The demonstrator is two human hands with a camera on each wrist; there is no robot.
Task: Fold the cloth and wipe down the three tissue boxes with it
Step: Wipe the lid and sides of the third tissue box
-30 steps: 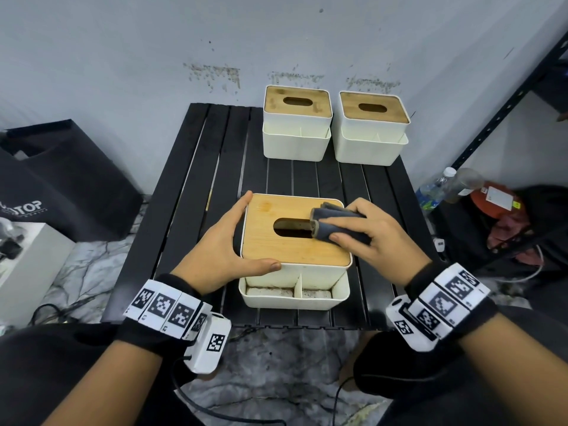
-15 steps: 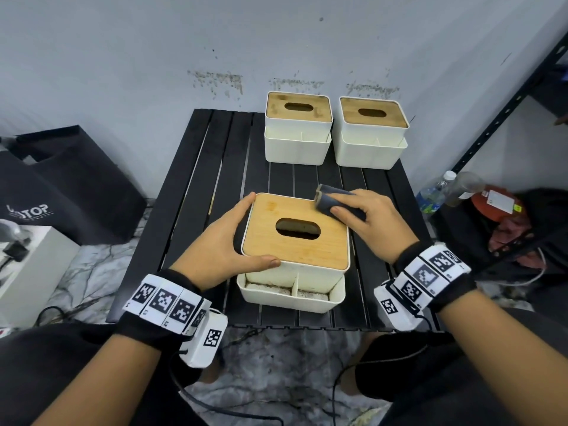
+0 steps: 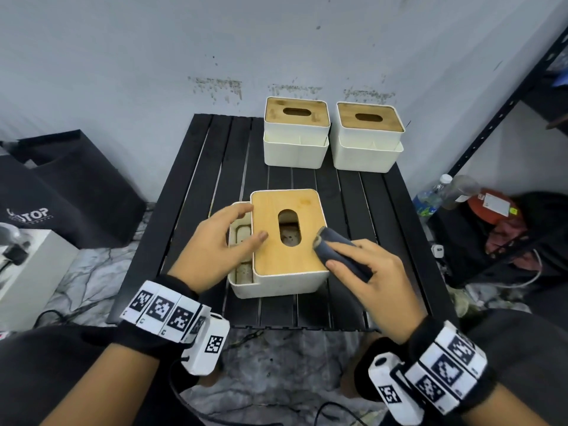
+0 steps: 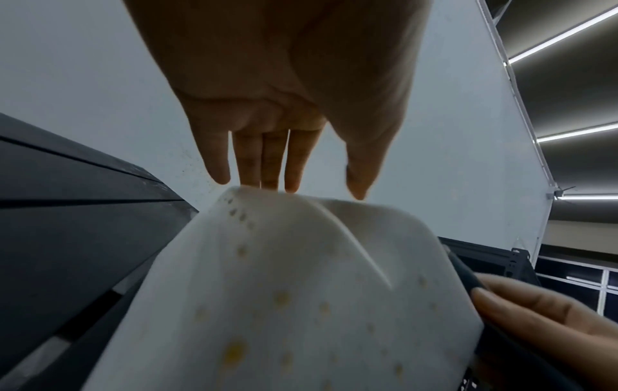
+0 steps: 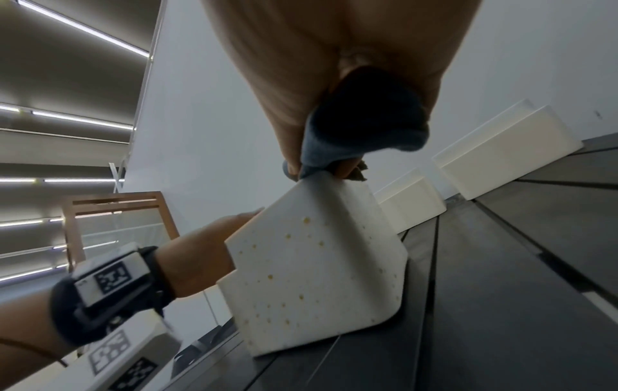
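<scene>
Near tissue box (image 3: pixel 287 238) sits on the tabletop (image 3: pixel 196 186), rigid, light, liable to slide. My left hand (image 3: pixel 215 244) lies on its lid, fingers extended, steadying. My right hand (image 3: pixel 368 272) pinches the soft folded cloth (image 3: pixel 335 247) against the lid's right edge.

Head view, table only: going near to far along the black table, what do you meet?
Near tissue box with the left hand on it and the right hand pressing the folded cloth → bare black table slats → two far tissue boxes side by side.
</scene>
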